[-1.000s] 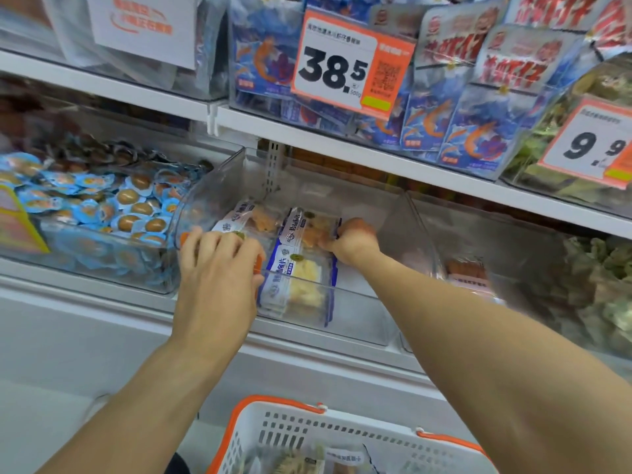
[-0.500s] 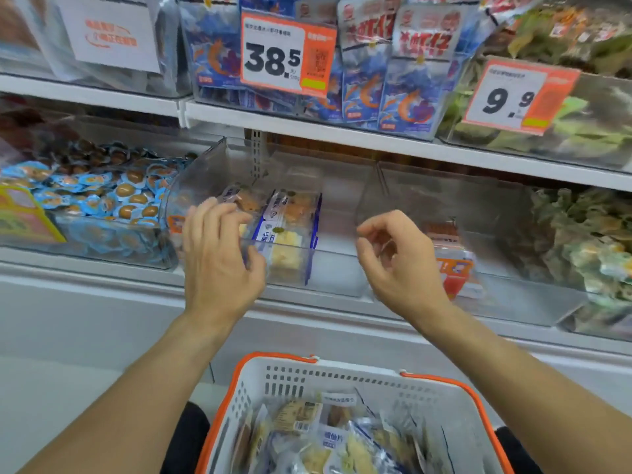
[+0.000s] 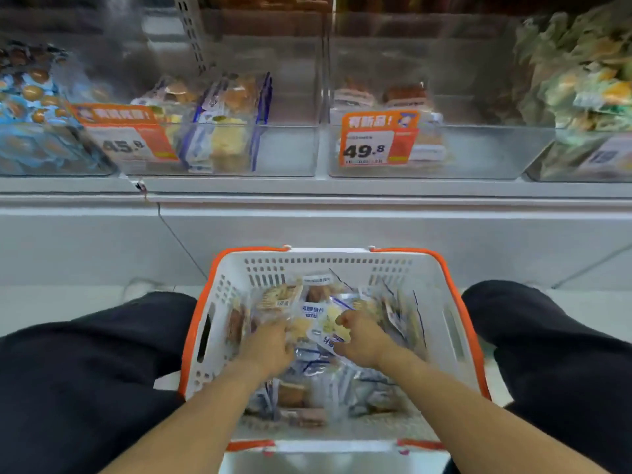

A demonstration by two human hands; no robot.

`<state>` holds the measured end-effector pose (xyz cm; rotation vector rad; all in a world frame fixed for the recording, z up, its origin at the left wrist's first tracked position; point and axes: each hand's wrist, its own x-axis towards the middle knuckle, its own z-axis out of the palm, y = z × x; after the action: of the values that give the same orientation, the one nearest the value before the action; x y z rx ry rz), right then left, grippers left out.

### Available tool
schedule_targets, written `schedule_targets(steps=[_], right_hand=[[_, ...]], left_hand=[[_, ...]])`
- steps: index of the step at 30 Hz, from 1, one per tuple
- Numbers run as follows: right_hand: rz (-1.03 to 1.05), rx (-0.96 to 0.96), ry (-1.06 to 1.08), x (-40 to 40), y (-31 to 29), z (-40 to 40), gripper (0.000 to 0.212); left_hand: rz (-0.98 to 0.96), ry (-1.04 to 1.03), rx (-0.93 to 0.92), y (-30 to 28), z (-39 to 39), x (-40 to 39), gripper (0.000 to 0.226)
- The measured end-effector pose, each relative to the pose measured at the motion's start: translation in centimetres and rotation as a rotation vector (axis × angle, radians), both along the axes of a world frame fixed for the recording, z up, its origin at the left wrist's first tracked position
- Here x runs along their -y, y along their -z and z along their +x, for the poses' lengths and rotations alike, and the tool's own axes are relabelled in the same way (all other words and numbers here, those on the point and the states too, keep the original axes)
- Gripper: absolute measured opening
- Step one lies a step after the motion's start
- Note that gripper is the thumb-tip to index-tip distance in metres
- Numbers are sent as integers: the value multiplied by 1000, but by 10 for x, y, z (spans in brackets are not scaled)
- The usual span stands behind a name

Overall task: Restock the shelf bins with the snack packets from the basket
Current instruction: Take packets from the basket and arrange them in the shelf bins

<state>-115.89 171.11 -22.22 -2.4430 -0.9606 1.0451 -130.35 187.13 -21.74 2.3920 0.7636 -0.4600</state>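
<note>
Grey shelf ledge [image 3: 376,189] — clear bins [image 3: 290,152] above

The orange price tag [image 3: 128,135] on the front of the left clear bin [image 3: 219,148] shows the number 45.8, a little blurred, under a line of white Chinese characters. The orange price tag [image 3: 378,138] on the next bin [image 3: 478,152] to the right shows 49.8, under the white characters 有新品!. The snack packets [image 3: 313,311] in the basket [image 3: 455,302] carry blue Chinese print, too blurred to read.
</note>
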Motion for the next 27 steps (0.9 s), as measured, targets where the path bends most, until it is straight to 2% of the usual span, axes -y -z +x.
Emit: schedule_targets(steps=[3, 7, 11, 13, 15, 17, 19, 20, 24, 25, 27], right_hand=[[-105, 81, -41, 15, 21, -7, 74], [-133, 155, -48, 15, 38, -14, 86], [-226, 251, -33, 0, 42, -19, 80], [-216, 222, -29, -6, 36, -17, 71], [-114, 121, 66, -12, 27, -16, 58], [53, -66, 189, -16, 19, -15, 46], [188, -243, 195, -17, 6, -19, 37], [231, -274, 157, -17, -1, -22, 39], [324, -379, 117, -9, -29, -22, 65], [336, -370, 124, -7, -37, -19, 73], [328, -210, 114, -2, -50, -12, 80]], left_hand=[[46, 26, -102, 23, -16, 14, 31], [49, 58, -153, 30, -16, 28, 45], [17, 10, -156, 30, -12, 34, 47], [-28, -74, -78, 27, -7, 36, 45], [-187, -242, 63, 18, 4, 38, 38], [-477, -414, 160, 4, 17, 41, 32], [-676, -536, 240, -4, 26, 41, 29], [-686, -578, 279, -7, 29, 41, 26], [-415, -570, 398, -16, 34, 29, 15], [-380, -559, 416, -21, 35, 26, 16], [-360, -540, 425, -33, 35, 18, 20]])
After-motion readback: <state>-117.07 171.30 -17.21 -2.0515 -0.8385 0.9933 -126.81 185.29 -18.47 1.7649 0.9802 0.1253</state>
